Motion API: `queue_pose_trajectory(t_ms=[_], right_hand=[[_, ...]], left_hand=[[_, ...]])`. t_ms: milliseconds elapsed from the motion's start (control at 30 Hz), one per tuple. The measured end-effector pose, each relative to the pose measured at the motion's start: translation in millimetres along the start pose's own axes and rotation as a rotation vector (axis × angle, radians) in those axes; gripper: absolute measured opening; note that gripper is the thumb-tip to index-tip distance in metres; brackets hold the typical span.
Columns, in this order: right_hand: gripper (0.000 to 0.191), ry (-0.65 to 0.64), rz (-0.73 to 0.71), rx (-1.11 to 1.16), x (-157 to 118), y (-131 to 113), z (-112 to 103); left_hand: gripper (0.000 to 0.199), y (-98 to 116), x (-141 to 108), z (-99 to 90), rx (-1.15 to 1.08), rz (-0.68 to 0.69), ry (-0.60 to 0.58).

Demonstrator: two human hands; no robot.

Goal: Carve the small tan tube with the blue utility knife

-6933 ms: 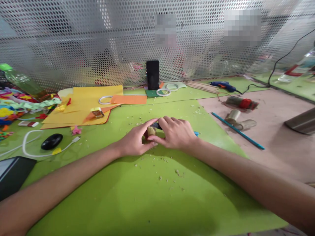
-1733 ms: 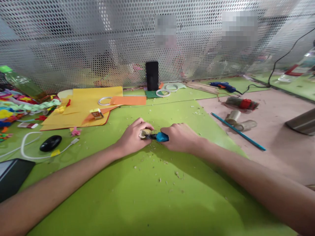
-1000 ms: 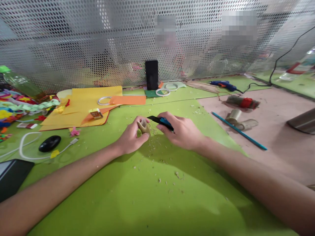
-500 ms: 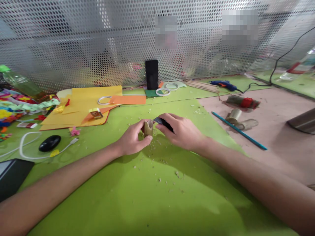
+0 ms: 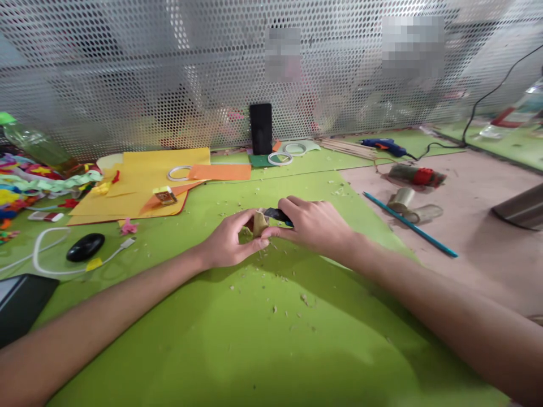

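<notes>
Between the thumb and fingers of my left hand (image 5: 231,238) is a short bamboo tube (image 5: 260,224), held a little above the green tabletop (image 5: 237,333). My right hand (image 5: 316,221) grips a dark utility knife (image 5: 278,215). Its blade end meets the tube's upper rim, and my right thumb reaches to the tube's side. Pale shavings (image 5: 304,298) lie scattered on the table below and around both hands.
At the left are yellow paper sheets (image 5: 144,164), a small box (image 5: 164,195) and a black mouse (image 5: 85,247). A phone (image 5: 261,129) leans on the perforated panel. To the right lie a teal pencil (image 5: 409,224), bamboo pieces (image 5: 423,213) and a blue glue gun (image 5: 384,147).
The tube has shifted slightly right and tilted. My right thumb has stretched forward under the knife to the tube, and the knife blade lies closer across the rim.
</notes>
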State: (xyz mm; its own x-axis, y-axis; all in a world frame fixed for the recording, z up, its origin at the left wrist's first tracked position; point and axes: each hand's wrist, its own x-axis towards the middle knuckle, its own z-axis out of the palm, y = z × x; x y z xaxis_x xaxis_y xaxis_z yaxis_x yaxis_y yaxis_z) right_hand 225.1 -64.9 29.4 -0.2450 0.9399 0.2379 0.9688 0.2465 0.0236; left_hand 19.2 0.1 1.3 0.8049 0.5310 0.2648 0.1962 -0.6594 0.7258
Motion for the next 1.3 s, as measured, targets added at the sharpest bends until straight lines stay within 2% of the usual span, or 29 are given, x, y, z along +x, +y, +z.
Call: queue_pose_trajectory(t_ms=[167,667,900,1133,1300], right_hand=[[0.070,0.001,-0.006,-0.024,0.1,-1.1,1.9],[0.068,-0.057,0.057,-0.014,1.4,-6.8,7.7],[0.065,-0.043,0.060,-0.015,3.0,-6.7,12.1],[0.068,-0.040,0.030,0.001,1.4,-8.5,5.8],[0.074,-0.036,0.110,-0.048,4.1,-3.6,1.2]], left_hand=[[0.034,0.0,-0.8,0.4,0.008,-0.008,0.001],[0.058,-5.5,-0.1,2.1,-0.014,-0.105,0.037],[0.055,-6.1,-0.5,2.9,0.037,-0.123,0.065],[0.057,-7.1,1.2,3.2,0.013,-0.132,0.048],[0.055,-6.7,1.2,3.5,-0.070,-0.135,0.041]])
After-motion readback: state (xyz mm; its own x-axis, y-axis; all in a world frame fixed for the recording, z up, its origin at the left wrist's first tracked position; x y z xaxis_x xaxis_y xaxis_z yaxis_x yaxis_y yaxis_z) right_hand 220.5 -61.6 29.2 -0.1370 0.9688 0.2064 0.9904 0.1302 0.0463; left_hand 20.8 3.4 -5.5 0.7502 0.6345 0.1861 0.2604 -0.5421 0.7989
